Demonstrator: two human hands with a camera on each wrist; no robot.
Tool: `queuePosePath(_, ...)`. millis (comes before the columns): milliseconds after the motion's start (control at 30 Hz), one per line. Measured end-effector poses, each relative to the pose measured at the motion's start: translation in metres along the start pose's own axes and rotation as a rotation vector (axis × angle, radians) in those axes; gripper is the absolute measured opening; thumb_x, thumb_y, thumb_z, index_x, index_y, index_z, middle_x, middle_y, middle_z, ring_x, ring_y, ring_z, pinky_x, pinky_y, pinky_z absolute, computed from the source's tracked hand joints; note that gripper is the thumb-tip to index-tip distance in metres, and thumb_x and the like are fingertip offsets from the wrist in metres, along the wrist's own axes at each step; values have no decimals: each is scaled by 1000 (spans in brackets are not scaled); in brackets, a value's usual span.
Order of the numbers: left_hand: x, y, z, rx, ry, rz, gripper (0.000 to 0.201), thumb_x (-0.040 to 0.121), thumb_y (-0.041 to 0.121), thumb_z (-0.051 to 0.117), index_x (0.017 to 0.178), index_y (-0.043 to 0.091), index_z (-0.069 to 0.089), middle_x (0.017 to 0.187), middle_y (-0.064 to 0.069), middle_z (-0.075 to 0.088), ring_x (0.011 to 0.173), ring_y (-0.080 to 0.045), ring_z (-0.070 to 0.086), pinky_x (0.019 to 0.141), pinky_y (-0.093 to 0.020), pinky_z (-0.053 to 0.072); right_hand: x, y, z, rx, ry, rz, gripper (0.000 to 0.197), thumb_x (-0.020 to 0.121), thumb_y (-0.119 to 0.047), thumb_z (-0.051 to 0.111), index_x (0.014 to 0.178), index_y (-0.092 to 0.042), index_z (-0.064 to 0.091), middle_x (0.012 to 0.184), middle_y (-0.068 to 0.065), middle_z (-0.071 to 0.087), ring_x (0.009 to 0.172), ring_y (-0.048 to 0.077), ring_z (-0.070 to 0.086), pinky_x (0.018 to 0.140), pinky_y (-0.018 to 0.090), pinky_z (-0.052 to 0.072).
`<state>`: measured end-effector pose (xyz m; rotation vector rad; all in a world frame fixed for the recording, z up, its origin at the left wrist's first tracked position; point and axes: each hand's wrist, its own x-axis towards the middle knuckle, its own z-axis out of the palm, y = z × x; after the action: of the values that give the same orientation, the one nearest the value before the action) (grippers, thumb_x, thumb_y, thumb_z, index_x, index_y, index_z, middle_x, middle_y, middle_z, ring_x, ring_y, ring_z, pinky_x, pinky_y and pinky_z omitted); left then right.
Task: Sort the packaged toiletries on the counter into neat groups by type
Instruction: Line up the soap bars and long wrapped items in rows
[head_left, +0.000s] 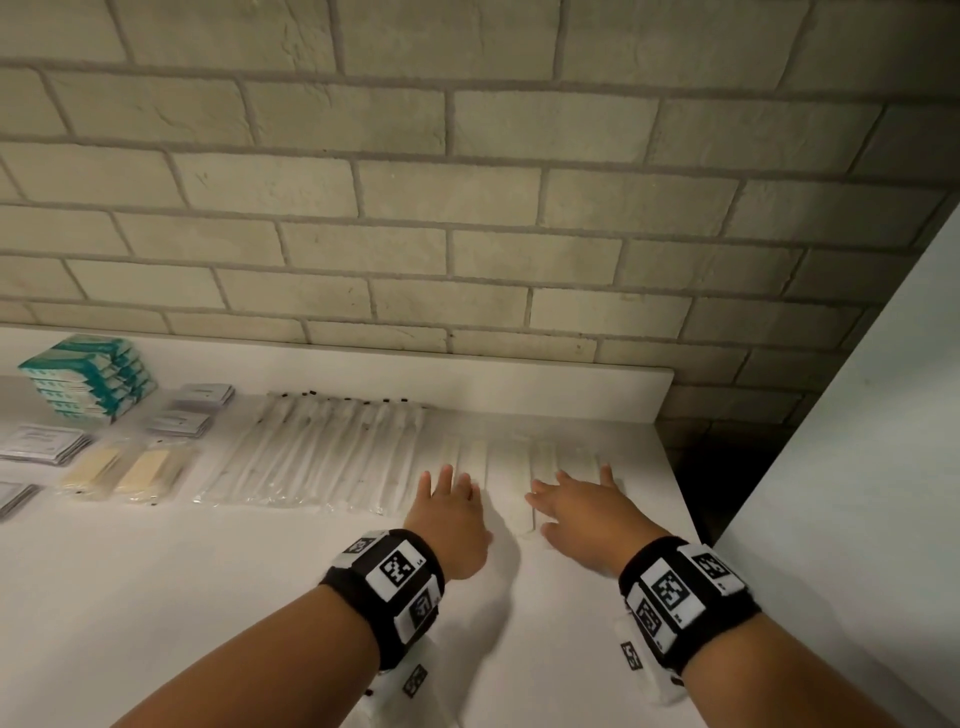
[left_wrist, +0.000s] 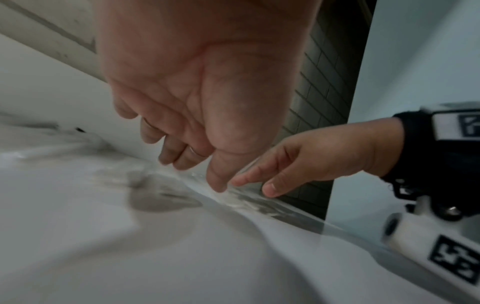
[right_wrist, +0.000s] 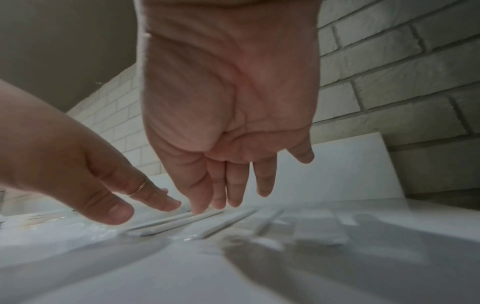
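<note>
So the white worktop (head_left: 156, 597) is backed by a brick wall (head_left: 467, 208), with a white panel (head_left: 857, 467) closing off the right side. Far left sits a stack of teal boxes (head_left: 88, 376), then grey sachets (head_left: 182, 415), two cream-coloured packets (head_left: 124, 470), and a row of clear-wrapped toothbrushes (head_left: 322, 457). Just right of those lie the pale wrapped sticks (head_left: 540, 467), side by side, long axes running from the front towards the wall. Both hands hover low over them, palms down, fingers straight and spread, gripping nothing: left hand (head_left: 449, 512) at the left end of that row, right hand (head_left: 582, 512) at the right, close to the worktop's right edge. Plenty of bare worktop in front.
</note>
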<state>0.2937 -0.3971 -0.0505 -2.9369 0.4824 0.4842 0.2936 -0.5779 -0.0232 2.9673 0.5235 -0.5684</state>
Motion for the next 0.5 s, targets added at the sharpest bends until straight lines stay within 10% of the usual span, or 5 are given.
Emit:
queuePosePath(300,4,3,13,-48,12,45,67,97,41,34,151,5,15,159,-9,8,148,-32,-6,118,-50,-3,10,-16,8,-23,-32,-14,48,102,-30,33,149,-26,31,156,-5,31,147,17,16,114,63,-3)
queuePosePath(500,-5,-8,4,-118,-28,-57,70,96,21,32,153,6,-5,161,-11,-10,148,-29,-10,120,-48,-4,8,-26,3,46,19,-37,53,101,-25,35,153,-28,22,160,-9,19,149,15,10,115,61,-6)
